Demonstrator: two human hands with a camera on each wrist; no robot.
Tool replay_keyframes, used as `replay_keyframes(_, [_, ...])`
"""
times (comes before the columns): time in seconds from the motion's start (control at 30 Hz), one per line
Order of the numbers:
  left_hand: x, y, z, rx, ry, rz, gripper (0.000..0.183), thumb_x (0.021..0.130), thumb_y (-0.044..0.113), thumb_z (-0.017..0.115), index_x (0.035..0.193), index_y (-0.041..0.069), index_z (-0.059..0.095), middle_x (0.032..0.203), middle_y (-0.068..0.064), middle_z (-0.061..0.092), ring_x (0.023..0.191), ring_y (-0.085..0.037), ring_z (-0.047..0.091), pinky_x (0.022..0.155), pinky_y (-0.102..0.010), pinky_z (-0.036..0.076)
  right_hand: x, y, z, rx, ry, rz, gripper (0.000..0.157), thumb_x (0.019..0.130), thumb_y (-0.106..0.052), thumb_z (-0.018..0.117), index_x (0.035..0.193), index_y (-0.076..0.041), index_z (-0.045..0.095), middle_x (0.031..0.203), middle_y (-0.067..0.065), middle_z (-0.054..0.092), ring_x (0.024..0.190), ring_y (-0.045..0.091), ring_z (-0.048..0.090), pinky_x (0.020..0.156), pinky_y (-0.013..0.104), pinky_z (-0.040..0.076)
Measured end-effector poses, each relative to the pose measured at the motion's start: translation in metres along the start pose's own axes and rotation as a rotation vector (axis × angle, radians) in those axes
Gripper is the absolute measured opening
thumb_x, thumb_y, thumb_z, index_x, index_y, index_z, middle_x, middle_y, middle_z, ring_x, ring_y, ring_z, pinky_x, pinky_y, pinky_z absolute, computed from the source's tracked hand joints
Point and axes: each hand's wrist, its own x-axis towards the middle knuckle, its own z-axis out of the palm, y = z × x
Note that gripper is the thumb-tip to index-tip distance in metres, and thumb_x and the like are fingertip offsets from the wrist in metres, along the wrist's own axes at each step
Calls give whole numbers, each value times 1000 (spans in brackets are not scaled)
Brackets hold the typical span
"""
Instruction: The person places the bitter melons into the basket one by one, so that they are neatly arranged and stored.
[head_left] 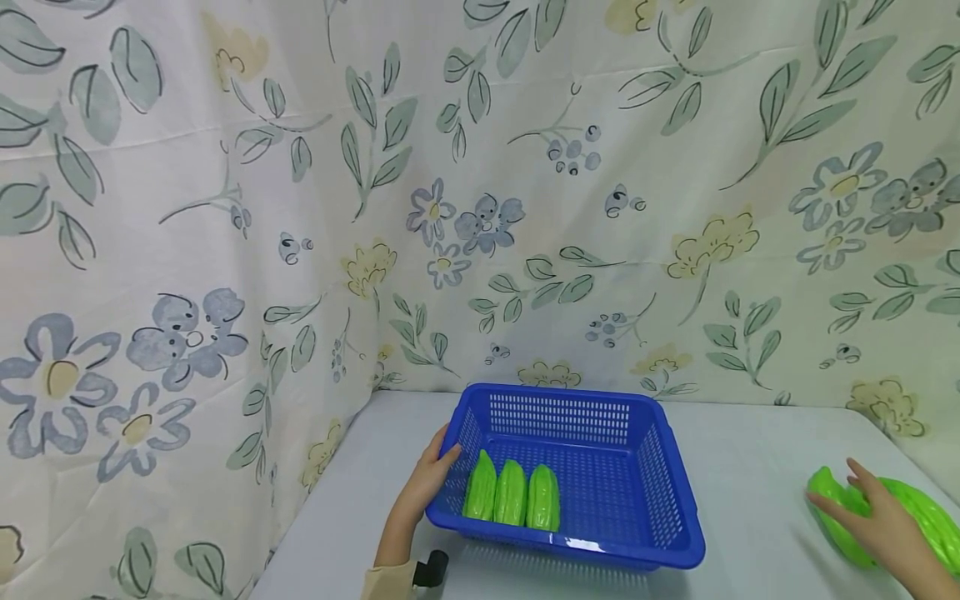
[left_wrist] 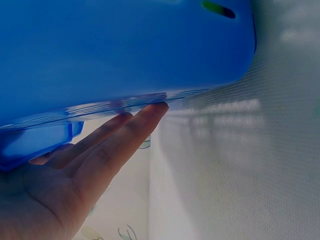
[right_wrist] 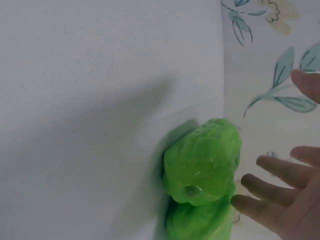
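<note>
A blue plastic basket (head_left: 600, 467) with slotted walls stands in the middle of the table. Three bright green bitter melons (head_left: 512, 493) lie side by side along its left part. My left hand (head_left: 423, 487) holds the basket's left rim, thumb over the edge; in the left wrist view its extended fingers (left_wrist: 135, 135) reach under the rim. At the far right, more bitter melons (head_left: 926, 517) lie close together. My right hand (head_left: 881, 521) hovers over them, fingers spread and holding nothing. The right wrist view shows two of these melons (right_wrist: 202, 160) beside the fingertips.
White covering spreads over the table (head_left: 757, 483) on both sides of the basket. Floral cloth (head_left: 525, 208) hangs behind the table and along its left side. A black strap (head_left: 431, 569) sits at my left wrist, by a beige sleeve.
</note>
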Motion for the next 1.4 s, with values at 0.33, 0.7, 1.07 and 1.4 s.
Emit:
replay_keyframes(0.33, [-1, 1, -1, -3, 1, 10, 59, 103, 24, 45, 153, 2, 24, 156, -28, 28, 144, -53, 22, 110, -73, 22, 3, 12, 3, -22, -18, -57, 106, 96, -58, 48, 142, 22, -5, 135, 51, 17, 121, 68, 22, 96, 76, 27])
replay_keyframes(0.7, [-3, 0, -1, -1, 6, 3, 58, 103, 24, 45, 153, 3, 25, 156, -27, 29, 144, -52, 23, 110, -73, 22, 4, 4, 3, -16, -50, 33, 107, 95, -58, 50, 142, 21, -5, 137, 50, 16, 126, 66, 17, 103, 74, 24])
replay_keyframes(1.07, [-1, 0, -1, -3, 10, 1, 58, 103, 24, 44, 154, 3, 24, 156, -27, 28, 145, -52, 22, 111, -72, 21, 8, 6, 3, -38, -13, -31, 107, 95, -58, 50, 141, 23, -2, 136, 49, 19, 122, 68, 22, 98, 74, 28])
replay_keyframes(1.4, [0, 1, -2, -9, 3, 11, 58, 104, 25, 44, 154, 3, 24, 157, -26, 28, 145, -51, 22, 112, -71, 21, 12, 4, 5, -23, -58, -57, 107, 94, -56, 54, 140, 24, 1, 136, 50, 18, 121, 69, 22, 99, 74, 28])
